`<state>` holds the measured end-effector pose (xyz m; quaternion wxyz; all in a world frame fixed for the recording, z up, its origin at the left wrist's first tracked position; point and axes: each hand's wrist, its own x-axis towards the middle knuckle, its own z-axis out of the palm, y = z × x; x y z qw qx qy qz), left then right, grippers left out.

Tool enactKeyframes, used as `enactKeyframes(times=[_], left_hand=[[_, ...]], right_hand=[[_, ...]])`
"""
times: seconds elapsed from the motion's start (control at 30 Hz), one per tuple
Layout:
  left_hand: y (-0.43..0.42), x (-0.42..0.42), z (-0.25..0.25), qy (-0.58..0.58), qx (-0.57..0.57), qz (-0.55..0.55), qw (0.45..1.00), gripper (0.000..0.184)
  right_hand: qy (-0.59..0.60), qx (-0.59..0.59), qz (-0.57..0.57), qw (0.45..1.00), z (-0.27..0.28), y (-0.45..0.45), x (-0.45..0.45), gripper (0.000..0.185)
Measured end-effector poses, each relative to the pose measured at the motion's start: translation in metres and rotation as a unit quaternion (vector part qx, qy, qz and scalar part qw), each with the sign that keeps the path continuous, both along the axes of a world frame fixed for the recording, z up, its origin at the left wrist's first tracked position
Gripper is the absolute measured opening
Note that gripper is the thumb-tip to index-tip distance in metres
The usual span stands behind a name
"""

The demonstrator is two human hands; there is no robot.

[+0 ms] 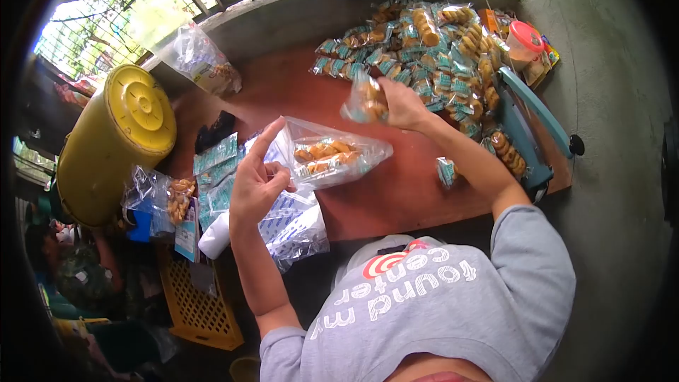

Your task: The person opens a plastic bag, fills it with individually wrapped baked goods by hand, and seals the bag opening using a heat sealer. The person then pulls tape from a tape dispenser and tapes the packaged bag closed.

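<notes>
My right hand (403, 105) grips a clear packet of brown cookies (368, 101), slightly blurred, above the red table (368, 213). At the mouth of a larger clear bag (361, 175), my left hand (265, 170) has its index finger stretched out and the other fingers curled. That bag lies on the table with rows of cookies inside. Behind my right hand spreads a large pile of packed cookies (438, 64) with teal labels. One small packet (447, 171) lies alone under my right forearm.
A yellow barrel (117, 141) stands at the left, near teal label sheets (216, 163) and plastic packaging (293, 223). At the right are a blue-grey sealer (541, 113) and a pink-lidded tub (525, 44). A yellow crate (198, 304) sits below; a person (85, 269) is at the lower left.
</notes>
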<state>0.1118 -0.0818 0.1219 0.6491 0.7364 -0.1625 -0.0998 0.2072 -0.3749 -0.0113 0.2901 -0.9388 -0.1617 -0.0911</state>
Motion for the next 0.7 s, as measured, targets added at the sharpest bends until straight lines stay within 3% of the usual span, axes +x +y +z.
enactKeyframes(times=[0.03, 0.07, 0.13, 0.23, 0.3, 0.37, 0.4, 0.47, 0.5, 0.53, 0.6, 0.67, 0.7], left_hand=[[-0.001, 0.001, -0.001, 0.001, -0.005, 0.001, 1.000, 0.067], [-0.002, 0.001, -0.002, 0.006, -0.009, 0.002, 1.000, 0.067], [-0.008, 0.003, 0.000, 0.010, -0.017, -0.004, 1.000, 0.066], [-0.009, 0.010, 0.001, -0.014, 0.002, -0.056, 0.998, 0.064], [-0.007, 0.011, 0.003, 0.016, 0.015, -0.083, 0.996, 0.063], [-0.004, 0.011, 0.004, 0.034, 0.012, -0.070, 0.997, 0.064], [-0.004, 0.011, 0.003, 0.034, 0.000, -0.042, 0.999, 0.064], [-0.007, 0.009, 0.008, 0.037, -0.012, -0.044, 0.998, 0.064], [-0.012, 0.009, 0.010, 0.035, -0.009, -0.050, 0.998, 0.065], [-0.018, 0.007, 0.012, 0.035, -0.005, -0.057, 0.998, 0.066], [-0.028, 0.003, 0.013, 0.040, 0.013, -0.060, 0.997, 0.065], [-0.031, 0.003, 0.016, 0.035, 0.037, -0.074, 0.996, 0.066], [-0.024, 0.005, 0.015, 0.023, 0.027, -0.047, 0.998, 0.066]], right_hand=[[-0.100, 0.143, 0.022, 0.984, 0.037, 0.008, -0.010, 0.069], [-0.033, 0.367, 0.065, 0.927, 0.082, 0.021, -0.027, 0.078], [-0.029, 0.458, 0.114, 0.881, 0.125, 0.045, -0.064, 0.086], [-0.203, 0.295, 0.251, 0.899, 0.122, 0.082, -0.074, 0.089], [-0.149, 0.359, 0.299, 0.871, 0.111, 0.096, -0.074, 0.089], [-0.133, 0.224, 0.243, 0.934, 0.091, 0.096, -0.062, 0.072], [-0.136, 0.222, 0.244, 0.934, 0.093, 0.091, -0.059, 0.072], [-0.021, 0.039, 0.208, 0.977, 0.098, 0.082, -0.059, 0.056], [0.038, -0.045, 0.225, 0.973, 0.108, 0.082, -0.065, 0.047], [0.040, -0.045, 0.226, 0.972, 0.106, 0.085, -0.064, 0.047], [0.144, -0.169, 0.199, 0.955, 0.092, 0.092, -0.058, 0.049], [0.080, -0.159, 0.213, 0.961, 0.081, 0.085, -0.044, 0.055], [0.053, -0.091, 0.321, 0.941, 0.096, 0.076, -0.037, 0.054]])
